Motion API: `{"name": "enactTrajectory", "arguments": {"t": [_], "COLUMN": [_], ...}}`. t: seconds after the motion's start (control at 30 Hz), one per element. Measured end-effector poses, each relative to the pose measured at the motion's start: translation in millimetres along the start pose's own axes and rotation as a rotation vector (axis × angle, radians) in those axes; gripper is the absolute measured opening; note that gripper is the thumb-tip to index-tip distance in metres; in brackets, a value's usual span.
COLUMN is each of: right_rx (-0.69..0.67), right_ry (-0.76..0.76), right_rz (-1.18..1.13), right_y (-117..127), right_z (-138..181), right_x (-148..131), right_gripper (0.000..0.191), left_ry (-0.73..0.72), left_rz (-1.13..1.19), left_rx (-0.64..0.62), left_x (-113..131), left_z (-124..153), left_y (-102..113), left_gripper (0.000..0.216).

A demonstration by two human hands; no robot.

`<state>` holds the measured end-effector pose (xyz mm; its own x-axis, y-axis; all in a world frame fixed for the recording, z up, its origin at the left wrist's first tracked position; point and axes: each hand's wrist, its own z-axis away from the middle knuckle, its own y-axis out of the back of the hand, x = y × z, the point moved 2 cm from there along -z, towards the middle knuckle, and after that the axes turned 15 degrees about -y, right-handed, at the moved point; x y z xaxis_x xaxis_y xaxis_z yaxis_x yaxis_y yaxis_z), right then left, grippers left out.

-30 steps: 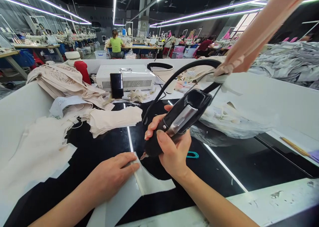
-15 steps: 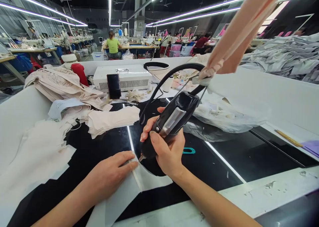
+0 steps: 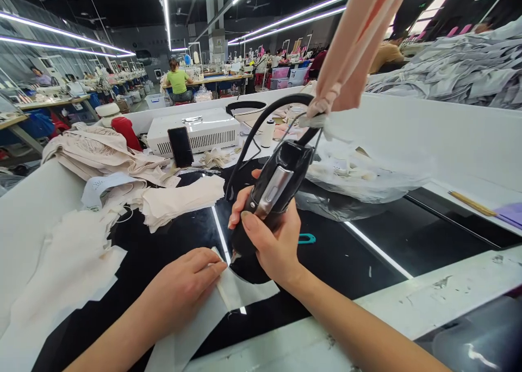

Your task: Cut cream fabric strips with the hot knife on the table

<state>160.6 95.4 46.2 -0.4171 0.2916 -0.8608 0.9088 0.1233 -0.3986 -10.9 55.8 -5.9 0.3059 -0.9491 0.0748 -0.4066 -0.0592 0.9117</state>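
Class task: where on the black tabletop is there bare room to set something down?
Nearly bare: black tabletop right of the right hand, between the teal handle and white front edge; another patch between the left hand and the cream fabric pieces. Crowded: the far side, with metal box, smartphone and plastic bag.

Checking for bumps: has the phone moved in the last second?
No, neither way: the phone still stands before the left half of the white box.
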Motion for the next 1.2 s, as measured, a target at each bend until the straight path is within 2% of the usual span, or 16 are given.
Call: {"name": "enactTrajectory", "arguments": {"t": [0.17,0.27,0.5,0.83,1.2], "right_rx": [-0.002,0.009,-0.017,0.007,-0.019], "right_ry": [-0.014,-0.022,-0.027,-0.046,-0.046], "right_rz": [0.054,0.072,0.069,0.093,0.028], "right_y": [-4.0,-5.0,-5.8,-7.9,0.7], "right_z": [-1.1,-0.8,0.8,1.8,9.9], "right_x": [3.5,5.1,8.2,6.4,-0.8], "right_gripper": [0.026,0.025,0.026,0.023,0.028], "left_ry": [0.056,0.052,0.026,0.033,0.023], "left_rz": [0.052,0.051,0.021,0.014,-0.019], "left_rx": [-0.04,-0.023,0.006,-0.035,-0.057], "left_x": [2.4,2.7,4.4,5.2,7.4], "left_z": [3.4,7.0,8.0,11.0,13.2], "left_y": [-9.6,-12.1,-13.0,-12.4,-11.0], "left_gripper": [0.027,0.026,0.025,0.027,0.033]}}
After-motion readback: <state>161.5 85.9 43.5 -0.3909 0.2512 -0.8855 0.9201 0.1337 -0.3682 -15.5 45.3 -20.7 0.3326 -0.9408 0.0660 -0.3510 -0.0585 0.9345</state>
